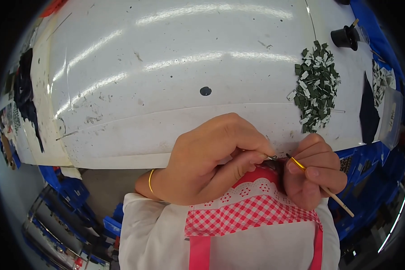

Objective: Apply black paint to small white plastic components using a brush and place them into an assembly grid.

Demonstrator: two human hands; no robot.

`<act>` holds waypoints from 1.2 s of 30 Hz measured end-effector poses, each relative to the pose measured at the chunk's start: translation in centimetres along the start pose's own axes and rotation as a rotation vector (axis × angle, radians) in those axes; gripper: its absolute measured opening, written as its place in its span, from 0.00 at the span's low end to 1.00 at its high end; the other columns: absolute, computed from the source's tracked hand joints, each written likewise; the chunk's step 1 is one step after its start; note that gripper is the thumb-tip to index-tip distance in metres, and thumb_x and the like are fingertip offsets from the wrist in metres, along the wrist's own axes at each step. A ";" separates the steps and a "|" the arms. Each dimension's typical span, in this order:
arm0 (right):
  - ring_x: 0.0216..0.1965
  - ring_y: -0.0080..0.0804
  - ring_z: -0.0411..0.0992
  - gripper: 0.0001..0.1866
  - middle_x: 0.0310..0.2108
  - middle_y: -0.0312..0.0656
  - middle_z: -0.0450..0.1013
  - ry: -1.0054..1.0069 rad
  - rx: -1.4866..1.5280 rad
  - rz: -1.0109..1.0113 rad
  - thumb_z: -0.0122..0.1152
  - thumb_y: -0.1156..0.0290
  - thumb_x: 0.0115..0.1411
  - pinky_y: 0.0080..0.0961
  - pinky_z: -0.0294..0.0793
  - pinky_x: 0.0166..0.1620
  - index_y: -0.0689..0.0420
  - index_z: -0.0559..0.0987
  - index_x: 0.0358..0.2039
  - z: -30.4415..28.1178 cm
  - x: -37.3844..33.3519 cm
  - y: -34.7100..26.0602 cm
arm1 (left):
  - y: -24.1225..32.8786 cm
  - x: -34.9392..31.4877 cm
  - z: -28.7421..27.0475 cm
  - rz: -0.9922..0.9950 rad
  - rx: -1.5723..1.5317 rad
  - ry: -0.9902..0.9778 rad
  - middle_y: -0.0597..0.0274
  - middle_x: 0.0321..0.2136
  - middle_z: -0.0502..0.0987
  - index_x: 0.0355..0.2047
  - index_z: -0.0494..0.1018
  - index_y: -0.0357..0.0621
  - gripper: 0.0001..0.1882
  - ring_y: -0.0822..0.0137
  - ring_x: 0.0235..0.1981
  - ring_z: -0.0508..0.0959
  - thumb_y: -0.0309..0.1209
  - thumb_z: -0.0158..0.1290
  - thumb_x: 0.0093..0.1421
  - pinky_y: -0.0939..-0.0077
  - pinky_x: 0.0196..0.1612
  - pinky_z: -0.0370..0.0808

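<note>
My left hand (213,157), with a gold bangle at its wrist, is closed in a pinch between thumb and forefinger. A tiny dark piece (273,157) pokes out of its fingertips; its exact kind is too small to make out. My right hand (315,173) grips a thin paintbrush (298,164) with a gold-coloured ferrule and a pale wooden handle. The brush's dark tip points left, close to the small piece; whether they touch I cannot tell. Both hands are just off the table's near edge, above a red-and-white checked apron (256,211).
On the white table (166,90) lies a pile of small dark green and white flat pieces (317,85), beyond my right hand. Farther right are a black pot (345,38), a dark cloth (369,112) and a clear plastic box (391,119). A dark spot (205,91) marks the tabletop.
</note>
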State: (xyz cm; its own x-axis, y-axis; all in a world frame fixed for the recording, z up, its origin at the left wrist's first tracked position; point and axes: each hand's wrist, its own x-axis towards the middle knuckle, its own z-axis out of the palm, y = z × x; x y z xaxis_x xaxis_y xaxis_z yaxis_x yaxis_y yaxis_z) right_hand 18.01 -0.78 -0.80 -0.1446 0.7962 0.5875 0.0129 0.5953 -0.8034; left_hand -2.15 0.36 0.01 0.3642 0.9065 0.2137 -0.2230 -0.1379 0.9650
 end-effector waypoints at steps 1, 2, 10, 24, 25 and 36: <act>0.21 0.29 0.68 0.07 0.24 0.43 0.75 0.004 -0.005 0.004 0.51 0.74 0.58 0.25 0.63 0.28 0.55 0.73 0.37 0.0 0.0 0.0 | 0.1 0.0 0.1 -0.008 0.017 0.019 0.55 0.32 0.73 0.36 0.74 0.34 0.11 0.72 0.24 0.73 0.11 0.51 0.53 0.87 0.27 0.68; 0.21 0.29 0.68 0.07 0.24 0.43 0.75 0.009 -0.009 0.009 0.51 0.74 0.58 0.25 0.63 0.28 0.55 0.73 0.37 0.0 0.0 0.0 | 0.1 0.0 0.2 -0.016 0.033 0.037 0.55 0.31 0.73 0.36 0.75 0.34 0.12 0.73 0.23 0.73 0.11 0.51 0.52 0.87 0.27 0.68; 0.20 0.29 0.68 0.08 0.24 0.44 0.75 -0.017 -0.025 0.003 0.51 0.74 0.57 0.25 0.63 0.28 0.56 0.73 0.38 -0.2 -0.1 0.0 | 0.1 -0.2 0.5 0.001 0.095 0.097 0.57 0.31 0.73 0.36 0.77 0.35 0.16 0.76 0.20 0.69 0.10 0.53 0.47 0.89 0.23 0.64; 0.15 0.26 0.62 0.10 0.22 0.42 0.73 -0.111 -0.057 -0.105 0.56 0.77 0.44 0.23 0.60 0.20 0.59 0.76 0.30 0.1 0.3 0.7 | 0.0 -0.2 0.9 0.019 0.209 0.158 0.60 0.29 0.74 0.33 0.80 0.38 0.18 0.79 0.16 0.62 0.10 0.56 0.41 0.91 0.18 0.59; 0.15 0.26 0.62 0.10 0.22 0.42 0.73 -0.121 -0.065 -0.098 0.56 0.77 0.44 0.23 0.60 0.21 0.59 0.77 0.30 0.1 0.4 0.7 | 0.0 -0.2 0.9 0.019 0.212 0.160 0.60 0.29 0.74 0.33 0.80 0.38 0.18 0.79 0.16 0.62 0.10 0.56 0.41 0.91 0.18 0.59; 0.16 0.26 0.61 0.11 0.22 0.41 0.73 -0.149 -0.098 -0.075 0.56 0.78 0.43 0.23 0.60 0.21 0.60 0.77 0.31 0.0 0.4 0.5 | 0.2 -0.2 1.0 0.007 0.222 0.161 0.60 0.29 0.74 0.33 0.80 0.39 0.18 0.81 0.16 0.62 0.10 0.55 0.41 0.91 0.18 0.57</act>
State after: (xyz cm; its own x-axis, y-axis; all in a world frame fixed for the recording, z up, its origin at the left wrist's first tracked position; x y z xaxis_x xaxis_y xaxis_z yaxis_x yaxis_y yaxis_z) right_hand 17.94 -0.20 -0.95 -0.2939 0.7283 0.6190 0.0920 0.6662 -0.7401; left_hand -1.40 -0.27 0.26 0.2110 0.9546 0.2105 -0.0149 -0.2122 0.9771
